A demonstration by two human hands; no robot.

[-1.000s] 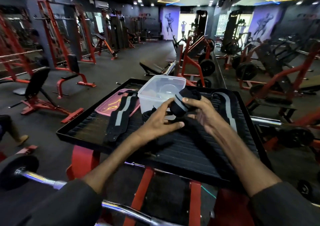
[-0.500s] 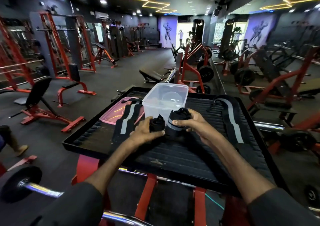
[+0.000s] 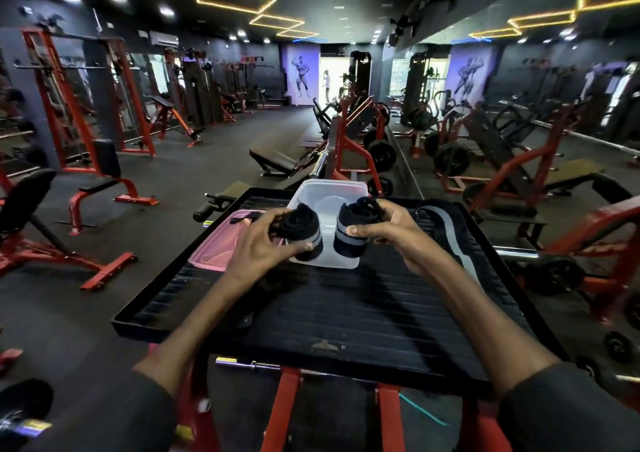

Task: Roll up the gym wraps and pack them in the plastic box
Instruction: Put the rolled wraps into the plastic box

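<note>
My left hand point(image 3: 258, 247) grips a rolled black wrap with a grey stripe point(image 3: 301, 228). My right hand point(image 3: 391, 231) grips a second rolled wrap point(image 3: 349, 237) of the same kind. Both rolls hang side by side over the near half of the clear plastic box point(image 3: 332, 192), which stands open on the black ribbed platform point(image 3: 346, 313). An unrolled black wrap with a grey stripe point(image 3: 446, 230) lies flat on the platform to the right of my right hand.
The box's pink lid point(image 3: 214, 247) lies on the platform left of the box, with a small black strap end point(image 3: 242, 217) on it. Red frame legs and a chrome bar point(image 3: 247, 364) sit under the platform. Gym machines and benches surround it.
Both hands have lifted away from the platform and moved forward, carrying one roll each over the box. The flat wrap that lay on the left is no longer there.
</note>
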